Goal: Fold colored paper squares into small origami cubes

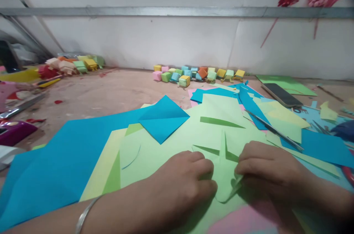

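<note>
My left hand (181,184) and my right hand (265,169) rest close together on a small light green paper piece (225,177), fingers curled and pinching its folded edges from both sides. The piece lies on a spread of light green sheets (171,142). A folded blue square (163,118) sits just beyond my left hand. A silver bangle (86,213) is on my left wrist.
Large blue sheets (55,160) cover the left of the table. A thin metal tool (273,131) lies on paper at right, a dark phone (282,94) behind it. Several small coloured paper cubes (193,73) line the wall; more folded pieces (74,64) sit far left.
</note>
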`<action>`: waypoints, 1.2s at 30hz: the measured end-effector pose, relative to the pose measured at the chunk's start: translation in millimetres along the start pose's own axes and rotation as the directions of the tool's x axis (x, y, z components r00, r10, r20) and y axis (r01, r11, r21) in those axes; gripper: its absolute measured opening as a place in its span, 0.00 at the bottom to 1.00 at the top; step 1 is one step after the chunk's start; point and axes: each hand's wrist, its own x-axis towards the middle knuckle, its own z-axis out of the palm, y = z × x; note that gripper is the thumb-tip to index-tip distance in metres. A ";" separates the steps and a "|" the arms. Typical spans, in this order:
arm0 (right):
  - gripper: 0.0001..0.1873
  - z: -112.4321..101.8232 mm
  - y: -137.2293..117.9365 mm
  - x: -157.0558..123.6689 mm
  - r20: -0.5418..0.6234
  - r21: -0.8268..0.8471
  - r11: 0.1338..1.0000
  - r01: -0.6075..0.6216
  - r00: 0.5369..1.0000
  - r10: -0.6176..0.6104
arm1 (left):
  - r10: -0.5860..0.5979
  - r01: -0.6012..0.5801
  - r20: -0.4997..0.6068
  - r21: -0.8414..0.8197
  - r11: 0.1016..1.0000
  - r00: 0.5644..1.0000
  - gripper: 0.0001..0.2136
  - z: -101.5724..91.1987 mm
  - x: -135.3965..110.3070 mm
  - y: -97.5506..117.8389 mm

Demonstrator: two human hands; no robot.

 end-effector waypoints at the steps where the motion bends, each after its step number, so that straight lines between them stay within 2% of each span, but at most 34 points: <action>1: 0.10 5.7 2.6 -1.0 -0.025 -0.002 0.999 -0.041 0.999 0.040 | 0.005 -0.005 0.018 0.000 1.000 1.000 0.08 -0.3 -0.3 2.6; 3: 0.10 15.2 6.8 -4.2 -0.071 0.003 0.996 -0.087 0.994 0.087 | 0.003 -0.004 0.057 0.016 1.000 0.998 0.06 -1.6 -0.8 6.8; 7: 0.06 24.6 5.8 -9.8 -0.005 -0.053 0.962 -0.267 0.964 0.267 | -0.004 -0.002 0.101 0.055 0.998 0.995 0.08 -4.6 -1.5 11.0; 9: 0.06 26.6 2.6 -10.6 0.000 -0.088 0.948 -0.305 0.952 0.306 | -0.005 -0.001 0.102 0.057 0.998 0.995 0.09 -4.8 -1.6 11.1; 12: 0.07 29.3 -0.5 -10.4 -0.049 -0.137 0.942 -0.305 0.952 0.302 | 0.001 -0.005 0.084 0.047 0.999 0.996 0.08 -4.3 -1.4 10.1; 16: 0.07 32.3 -0.9 -8.7 -0.103 -0.196 0.949 -0.248 0.967 0.231 | 0.040 -0.042 0.099 0.017 0.999 0.994 0.09 -4.6 0.7 9.1; 21: 0.07 34.0 -3.3 -6.4 -0.161 -0.154 0.952 -0.266 0.957 0.241 | 0.119 -0.118 0.103 -0.012 0.993 0.988 0.09 -6.4 3.6 10.8; 24: 0.04 33.9 -6.0 -5.7 -0.171 -0.177 0.919 -0.352 0.931 0.324 | 0.116 -0.116 0.084 -0.011 0.993 0.990 0.09 -7.5 3.0 12.1; 29: 0.09 31.6 -9.4 -1.4 -0.072 -0.138 0.838 -0.528 0.849 0.523 | 0.082 -0.077 0.086 -0.058 0.995 0.993 0.06 -5.2 2.0 11.0; 32: 0.09 30.1 -9.7 1.5 -0.033 -0.093 0.821 -0.563 0.826 0.562 | 0.030 -0.022 0.084 -0.103 0.994 0.996 0.08 0.5 3.6 9.3; 36: 0.09 28.7 -9.4 2.8 -0.001 -0.064 0.808 -0.586 0.810 0.587 | 0.005 0.002 0.088 -0.086 0.996 0.996 0.16 7.8 6.0 9.5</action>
